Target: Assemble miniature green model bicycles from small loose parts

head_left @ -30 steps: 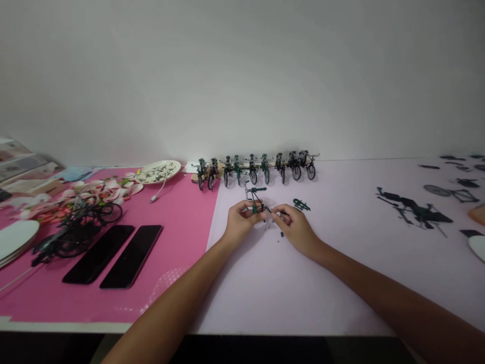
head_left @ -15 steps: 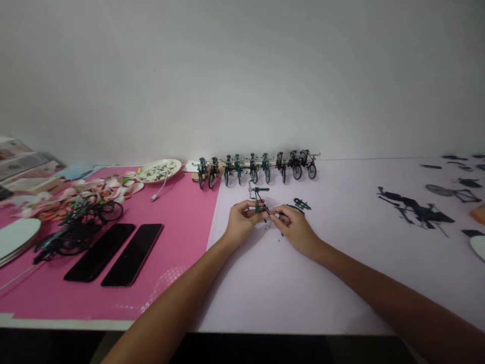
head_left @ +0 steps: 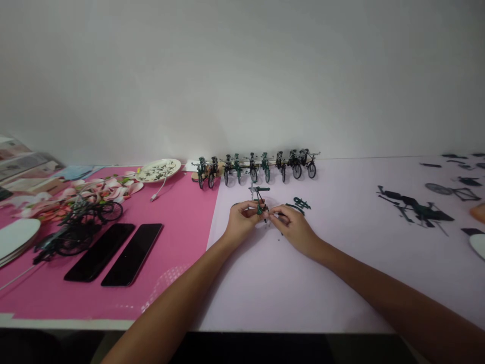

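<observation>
Between my hands is a dark green miniature bicycle frame (head_left: 259, 191) with a silver handlebar at its top. My left hand (head_left: 242, 220) is closed around the lower part of this frame. My right hand (head_left: 291, 222) meets it from the right, thumb and forefinger pinched on a small, thin dark piece at the frame; its exact kind is hidden by the fingers. Just beyond my right hand lie a green chain-guard-like part (head_left: 302, 203) and a dark curved part. A tiny bit (head_left: 279, 239) rests on the table below the fingers.
Several finished miniature bicycles (head_left: 253, 168) stand in a row by the wall. At left are two black phones (head_left: 132, 254), more bicycles (head_left: 74, 235), a plate of small parts (head_left: 158, 172) and artificial petals (head_left: 109, 189). Dark bicycle parts (head_left: 417, 208) lie at right.
Both hands stay in nearly the same place. The held frame has tilted very slightly, and the right fingers have shifted a little at it.
</observation>
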A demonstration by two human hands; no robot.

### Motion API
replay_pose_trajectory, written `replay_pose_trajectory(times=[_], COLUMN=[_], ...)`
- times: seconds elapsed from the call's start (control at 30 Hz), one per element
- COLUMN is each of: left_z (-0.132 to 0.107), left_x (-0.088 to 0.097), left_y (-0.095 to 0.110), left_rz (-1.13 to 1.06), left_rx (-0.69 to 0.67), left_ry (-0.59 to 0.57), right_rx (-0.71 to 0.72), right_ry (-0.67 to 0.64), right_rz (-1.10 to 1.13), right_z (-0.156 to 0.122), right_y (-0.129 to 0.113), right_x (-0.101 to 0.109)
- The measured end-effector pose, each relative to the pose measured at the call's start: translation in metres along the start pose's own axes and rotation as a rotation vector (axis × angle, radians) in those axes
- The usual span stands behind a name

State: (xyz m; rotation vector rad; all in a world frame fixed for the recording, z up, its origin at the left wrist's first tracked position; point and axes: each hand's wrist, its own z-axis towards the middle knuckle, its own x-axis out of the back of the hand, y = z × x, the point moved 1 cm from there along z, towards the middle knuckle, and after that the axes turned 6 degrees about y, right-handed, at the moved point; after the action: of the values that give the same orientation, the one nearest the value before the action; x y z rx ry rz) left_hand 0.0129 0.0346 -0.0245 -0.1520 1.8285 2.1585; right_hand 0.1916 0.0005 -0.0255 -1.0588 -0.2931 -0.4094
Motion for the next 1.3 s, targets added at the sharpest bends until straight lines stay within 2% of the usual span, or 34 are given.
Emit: replay_pose_trajectory(times=[0.7, 0.93, 1.13, 1.3], left_z=[-0.002, -0.003, -0.003, -0.004], left_x=[-0.001, -0.002, -0.002, -0.002], left_y=[0.002, 0.004, 0.002, 0.0], left_rz=[0.053, 0.056, 0.06, 0.095], left_rx=[0.016, 0.004, -0.003, -0.041], left_ry=[0.006, -0.011, -0.014, -0.033], right_rx=[-0.014, 0.031, -0.051, 0.014], right_ry=[-0.031, -0.001, 0.013, 0.072], right_rz=[0.019, -0.019, 0.029, 0.001], right_z=[0.0, -0.002, -0.003, -0.001], right_y=[-0.002, -0.006, -0.012, -0.017], right_x=[0.0, 0.002, 0.008, 0.012])
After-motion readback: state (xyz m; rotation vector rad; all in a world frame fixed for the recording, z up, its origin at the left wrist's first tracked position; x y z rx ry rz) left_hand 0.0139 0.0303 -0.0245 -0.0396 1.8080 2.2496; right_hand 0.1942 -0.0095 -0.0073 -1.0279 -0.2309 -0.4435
